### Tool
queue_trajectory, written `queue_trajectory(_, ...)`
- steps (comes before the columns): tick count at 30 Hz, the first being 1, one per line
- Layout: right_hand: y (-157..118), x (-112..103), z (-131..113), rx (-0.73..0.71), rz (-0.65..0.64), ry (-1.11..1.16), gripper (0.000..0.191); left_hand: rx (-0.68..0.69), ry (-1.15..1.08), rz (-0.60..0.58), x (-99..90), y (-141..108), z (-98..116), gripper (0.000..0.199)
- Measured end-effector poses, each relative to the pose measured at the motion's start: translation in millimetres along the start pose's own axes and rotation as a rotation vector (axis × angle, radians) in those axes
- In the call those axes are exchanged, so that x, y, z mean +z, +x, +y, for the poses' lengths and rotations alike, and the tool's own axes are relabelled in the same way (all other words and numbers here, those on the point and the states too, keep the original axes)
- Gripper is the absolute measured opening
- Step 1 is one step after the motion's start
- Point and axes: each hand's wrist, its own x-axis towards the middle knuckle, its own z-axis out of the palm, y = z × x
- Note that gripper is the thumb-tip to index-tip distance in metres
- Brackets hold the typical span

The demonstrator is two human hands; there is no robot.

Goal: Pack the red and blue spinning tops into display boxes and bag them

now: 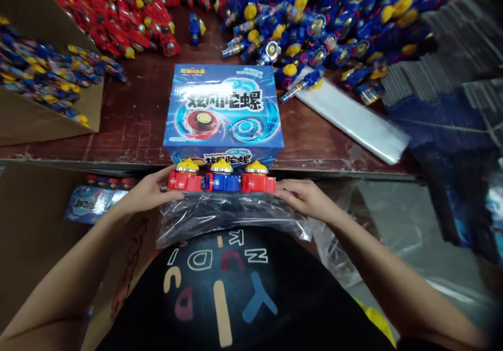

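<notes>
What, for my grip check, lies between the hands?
The head view shows a row: left red toy, blue toy, right red toy; clear plastic on the near side.

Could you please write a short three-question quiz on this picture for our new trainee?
1. How many toys are in the row of toys between the left hand and the right hand?
2. True or false: the printed box behind that row is mainly red.
3. Which lies farther right in the picture: (a) the red pile or (b) the blue pile?

Key: 1. Three. 2. False; it is mainly blue. 3. (b), the blue pile.
</notes>
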Motion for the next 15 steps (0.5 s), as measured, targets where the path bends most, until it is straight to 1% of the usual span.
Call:
queue_trajectory(1,-8.8,-4.2,-1.2,-0.054,-0.033,-0.079,0.037,0.025,0.095,-0.052,-3.5,-3.4,-3.2,0.067)
queue_trajectory(3,-17.8,-9.1,-2.9,-0.120,-0.121,-0.267,0.035,0.122,0.321,-0.128,-10.1,-6.9,-11.2,0.049)
queue_trajectory(4,-18.2,-9.1,-3.3,-0.133,-0.162,-0.367,0.035,0.183,0.436,-0.145,-12.3,-6.6,-16.0,0.040)
queue_trajectory(6,-12.5,-4.7,-3.3,-0.136,-0.205,-0.554,0.034,0.299,0.620,-0.160,-14.0,-2.2,-26.6,0.034)
queue_trajectory(9,4.0,0.9,-4.1,-0.105,-0.173,-0.713,0.029,0.467,0.776,-0.124,-14.8,8.2,-37.5,0.030)
queue_trajectory(11,13.9,-6.1,-8.8,-0.087,-0.149,-0.727,0.029,0.570,0.822,-0.084,-19.4,11.8,-33.9,0.032)
queue_trajectory(12,18.1,-13.9,-13.1,-0.099,-0.157,-0.693,0.029,0.613,0.821,-0.076,-23.8,11.7,-27.7,0.035)
queue_trajectory(15,30.4,-49.5,-31.6,-0.216,-0.230,-0.440,0.030,0.741,0.710,-0.139,-43.2,6.7,3.1,0.041)
